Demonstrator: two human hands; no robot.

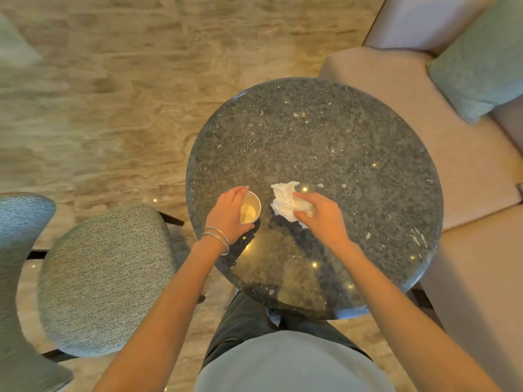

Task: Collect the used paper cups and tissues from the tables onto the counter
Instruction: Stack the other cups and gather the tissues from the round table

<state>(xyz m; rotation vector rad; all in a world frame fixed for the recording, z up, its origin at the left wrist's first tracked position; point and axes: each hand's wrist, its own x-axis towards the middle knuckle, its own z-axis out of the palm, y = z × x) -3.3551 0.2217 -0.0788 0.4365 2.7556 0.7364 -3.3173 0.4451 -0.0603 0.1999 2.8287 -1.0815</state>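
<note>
A white paper cup (250, 208) stands upright near the front left of the round dark granite table (325, 131). My left hand (227, 213) curls round the cup from its left side, bangles on the wrist. Just to the right lies a crumpled white tissue (283, 199). My right hand (322, 215) pinches the tissue's right part against the tabletop, fingers curled over it. The cup looks empty inside.
A grey-green upholstered chair (104, 278) stands left of the table, its backrest (19, 250) at the far left. A beige sofa (467, 179) with a green cushion (481, 58) wraps the right side. Marbled beige floor (113, 94) lies beyond.
</note>
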